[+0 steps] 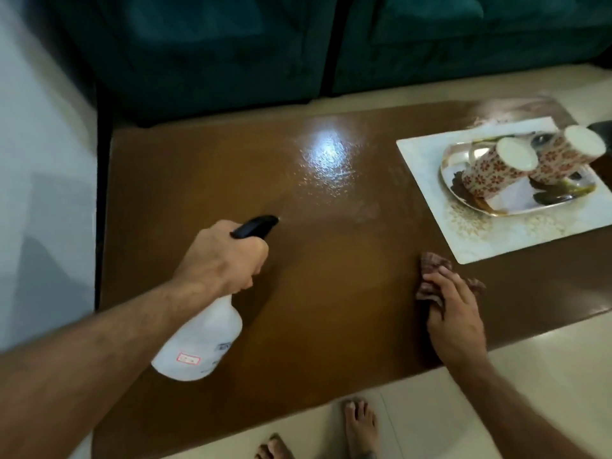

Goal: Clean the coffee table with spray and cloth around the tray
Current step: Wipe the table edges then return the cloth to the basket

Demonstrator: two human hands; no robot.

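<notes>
My left hand (225, 256) grips the neck of a white spray bottle (202, 339) with a black nozzle, held above the brown coffee table (205, 180) and pointing right; a faint mist hangs past the nozzle. Near the table's front edge, my right hand (453, 309) holds a brown checked cloth (430, 270) against the tabletop. A white tray (427, 157) sits at the table's right end. On it lies a silver plate (516, 200) bearing two floral mugs (496, 170), upside down. Droplets glisten on the tabletop in the light's reflection.
A dark green sofa (231, 51) runs along the table's far side. A white wall (39, 160) stands at the left. Pale floor tiles (496, 392) surround the table, and my bare feet (361, 425) are at its front edge.
</notes>
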